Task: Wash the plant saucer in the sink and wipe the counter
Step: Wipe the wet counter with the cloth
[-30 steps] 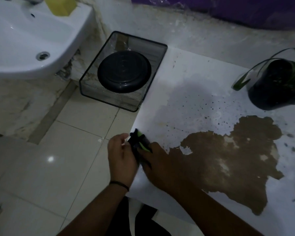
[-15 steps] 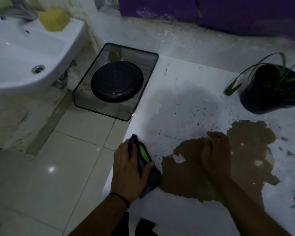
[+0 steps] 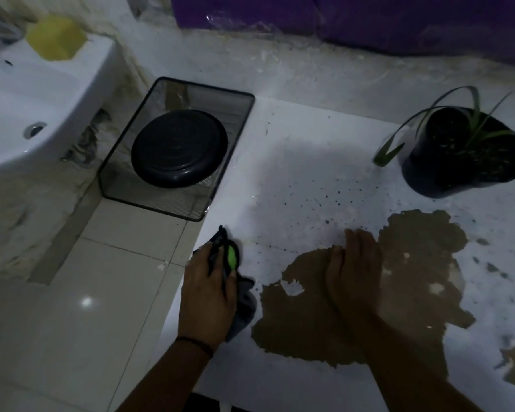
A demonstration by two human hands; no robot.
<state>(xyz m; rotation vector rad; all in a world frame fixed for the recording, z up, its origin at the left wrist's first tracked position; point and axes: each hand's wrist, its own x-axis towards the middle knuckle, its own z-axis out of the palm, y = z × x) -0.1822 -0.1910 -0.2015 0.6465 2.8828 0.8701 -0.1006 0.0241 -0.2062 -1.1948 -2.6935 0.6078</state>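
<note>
The black round plant saucer [image 3: 179, 150] lies upside down in a dark wire-mesh basket [image 3: 235, 135] left of the counter. The white counter [image 3: 304, 150] is speckled with dark specks and has a large brown patch [image 3: 309, 322] where its surface is peeled. My left hand [image 3: 208, 289] presses a dark grey cloth with a green stripe [image 3: 232, 257] onto the counter's left edge. My right hand [image 3: 354, 269] rests flat, palm down, on the brown patch, holding nothing. The white sink [image 3: 27, 93] is at the upper left.
A yellow sponge [image 3: 55, 37] sits on the sink's rim. A black pot with a green plant [image 3: 458, 153] stands at the counter's far right. Pale floor tiles [image 3: 87, 292] lie below the basket. A purple sheet [image 3: 369, 16] covers the back wall.
One second ago both hands held the cloth at the counter's edge. My right hand then let go and moved right onto the brown patch; my left hand keeps the cloth.
</note>
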